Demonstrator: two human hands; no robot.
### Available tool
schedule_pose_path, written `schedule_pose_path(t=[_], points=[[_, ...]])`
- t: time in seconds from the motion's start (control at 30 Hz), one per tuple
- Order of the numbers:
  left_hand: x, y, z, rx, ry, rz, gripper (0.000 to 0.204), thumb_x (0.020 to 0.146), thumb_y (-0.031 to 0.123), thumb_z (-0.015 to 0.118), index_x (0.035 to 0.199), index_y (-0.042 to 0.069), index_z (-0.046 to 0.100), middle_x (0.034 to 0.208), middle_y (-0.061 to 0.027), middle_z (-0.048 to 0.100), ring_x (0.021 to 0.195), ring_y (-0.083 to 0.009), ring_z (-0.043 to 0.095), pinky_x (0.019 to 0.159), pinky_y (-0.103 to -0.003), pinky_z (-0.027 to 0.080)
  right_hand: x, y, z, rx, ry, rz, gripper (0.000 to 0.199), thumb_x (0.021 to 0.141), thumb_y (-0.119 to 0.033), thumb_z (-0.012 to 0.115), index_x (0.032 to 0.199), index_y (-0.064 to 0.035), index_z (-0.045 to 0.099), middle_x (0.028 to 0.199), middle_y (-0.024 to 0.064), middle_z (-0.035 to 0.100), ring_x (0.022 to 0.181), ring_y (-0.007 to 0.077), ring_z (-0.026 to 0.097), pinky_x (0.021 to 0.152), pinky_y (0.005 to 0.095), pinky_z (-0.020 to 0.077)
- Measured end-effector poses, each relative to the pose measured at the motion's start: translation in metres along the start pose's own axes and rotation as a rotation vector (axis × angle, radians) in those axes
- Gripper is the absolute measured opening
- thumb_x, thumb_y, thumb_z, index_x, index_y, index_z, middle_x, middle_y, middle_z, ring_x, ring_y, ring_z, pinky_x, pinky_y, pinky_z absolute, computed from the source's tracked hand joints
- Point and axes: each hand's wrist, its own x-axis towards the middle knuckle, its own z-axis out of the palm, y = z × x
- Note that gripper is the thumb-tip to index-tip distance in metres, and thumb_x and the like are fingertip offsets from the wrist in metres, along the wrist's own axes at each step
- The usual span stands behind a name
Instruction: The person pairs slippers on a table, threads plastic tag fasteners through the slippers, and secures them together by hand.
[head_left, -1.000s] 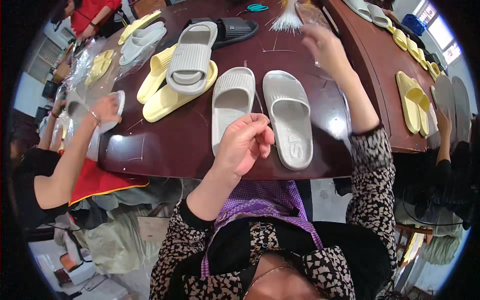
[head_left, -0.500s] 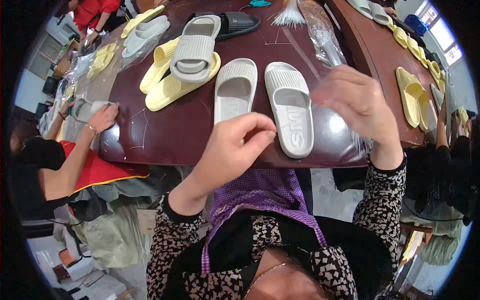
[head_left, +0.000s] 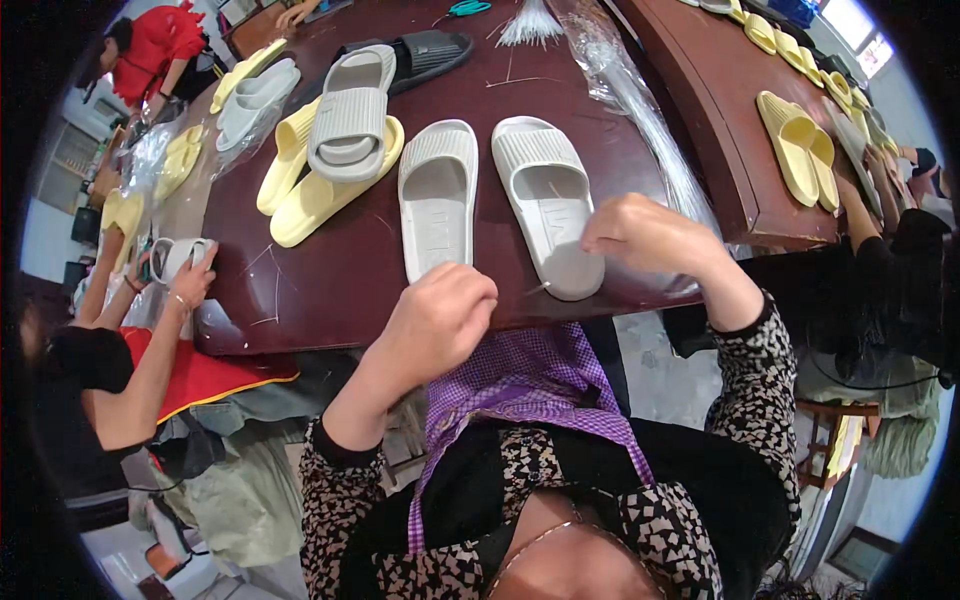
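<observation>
Lower and closer to the right slipper (head_left: pixel 550 210) than half a second ago, the right hand (head_left: pixel 645 232) has come in over its heel in the head view, while the left hand (head_left: pixel 440 315) has drawn back toward 7 o'clock. Everything on the dark red counter (head_left: pixel 335 290) sits slightly farther toward 9 o'clock in view.

Both pale grey slippers lie sole-down near the person's edge of the counter, side by side with a gap between. The left slipper (head_left: pixel 437 205) points almost straight to 12 o'clock; the right one points to 11, so their long axes draw together at the toes and spread at the heels.

The hands are apart from each other, fingers curled inward. The left covers the left slipper's heel from view; the right's fingertips overlap the right slipper's heel edge. Whether either hand touches a slipper or pinches anything, one cannot tell.

From the pair, a darker grey slipper (head_left: pixel 348 125) lies at 10 o'clock across two yellow slippers (head_left: pixel 340 200), with black footwear (head_left: pixel 435 60) at 11. Teal-handled scissors (head_left: pixel 468 9) and loose white strands (head_left: pixel 530 25) lie at 12, a plastic-wrapped bundle (head_left: pixel 640 115) at 2.
</observation>
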Motion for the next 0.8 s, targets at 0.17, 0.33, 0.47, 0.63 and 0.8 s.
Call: schedule_pose_path(t=[0.17,0.33,0.47,0.63,0.8], points=[[0.014,-0.034,0.007,0.075,0.052,-0.012,0.006,0.074,0.003,0.060,0.077,0.001,0.055,0.077,-0.0130,0.057,0.075,-0.0314,0.055,0.067,-0.038,0.046,0.027,0.016,0.011,-0.220,0.054,0.072,0.013,0.076,-0.002,0.056,0.085,0.0011,0.065,0.085,0.0191,0.064,0.085,0.0342,0.062,0.074,0.0403,0.0494],[0.036,-0.057,0.012,0.164,0.054,-0.026,0.007,0.076,0.006,0.059,0.078,0.000,0.056,0.077,-0.0132,0.057,0.076,-0.0310,0.055,0.068,-0.038,0.045,0.036,0.014,0.018,-0.385,0.165,0.129,0.018,0.074,0.002,0.053,0.088,0.0004,0.064,0.085,0.0194,0.064,0.084,0.0342,0.062,0.074,0.0396,0.0503],[0.046,-0.069,0.020,0.215,0.108,-0.051,0.008,0.078,0.008,0.059,0.079,0.000,0.057,0.078,-0.0130,0.058,0.077,-0.0303,0.056,0.069,-0.039,0.045,0.027,0.015,0.015,-0.269,0.333,0.067,0.018,0.075,0.001,0.052,0.088,0.0008,0.064,0.082,0.0198,0.064,0.082,0.0337,0.063,0.072,0.0386,0.0511],[0.054,-0.078,0.027,0.227,0.168,-0.096,0.008,0.078,0.008,0.059,0.078,0.000,0.057,0.077,-0.0126,0.059,0.077,-0.0297,0.056,0.069,-0.039,0.045,0.027,0.038,-0.013,0.116,0.449,0.194,0.022,0.077,-0.004,0.055,0.096,0.0018,0.063,0.081,0.0209,0.064,0.082,0.0342,0.064,0.072,0.0389,0.0508],[0.061,-0.075,0.033,0.180,0.209,-0.037,0.006,0.076,0.007,0.060,0.074,0.003,0.056,0.073,-0.0111,0.058,0.073,-0.0297,0.054,0.068,-0.040,0.044,0.057,0.089,-0.016,-0.026,0.568,0.374,0.021,0.077,-0.013,0.059,0.091,0.0010,0.066,0.077,0.0193,0.065,0.075,0.0307,0.064,0.069,0.0373,0.0500]])
